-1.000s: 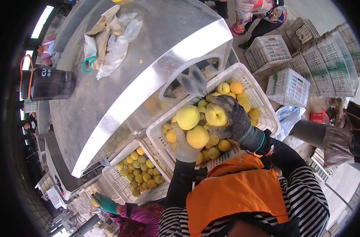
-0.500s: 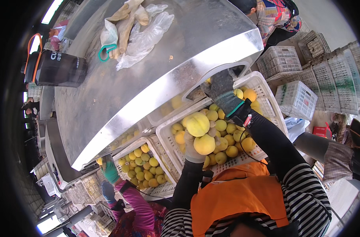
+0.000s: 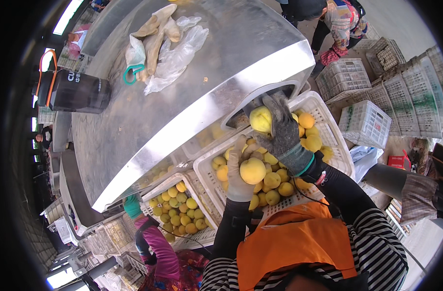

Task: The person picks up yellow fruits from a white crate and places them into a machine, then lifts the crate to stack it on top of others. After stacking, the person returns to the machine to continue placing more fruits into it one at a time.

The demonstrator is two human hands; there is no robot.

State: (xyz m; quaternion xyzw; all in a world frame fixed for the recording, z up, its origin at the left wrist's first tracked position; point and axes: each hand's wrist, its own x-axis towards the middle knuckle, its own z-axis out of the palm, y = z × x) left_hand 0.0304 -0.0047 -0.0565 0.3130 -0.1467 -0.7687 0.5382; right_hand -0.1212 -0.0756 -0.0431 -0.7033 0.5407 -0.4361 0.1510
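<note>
My left hand (image 3: pixel 239 174), in a pale glove, holds a large yellow fruit (image 3: pixel 253 170) over the white crate (image 3: pixel 333 131) full of yellow fruits. My right hand (image 3: pixel 282 131), in a dark grey glove, grips another yellow fruit (image 3: pixel 260 119) at the dark opening (image 3: pixel 275 94) in the side of the steel machine (image 3: pixel 182 97). Both hands are above the crate, the right one farther from me than the left.
A second white crate (image 3: pixel 182 208) of smaller yellow fruits stands to the left, with another person's teal-gloved hand (image 3: pixel 132 207) in it. On the machine top lie a black jug (image 3: pixel 78 92), plastic bags (image 3: pixel 175 53) and gloves. Stacked empty crates (image 3: pixel 391 87) stand at right, near another person.
My right hand has gone from the fruits in the crate up to the machine's opening with a fruit in it. My left hand has kept hold of its fruit.
</note>
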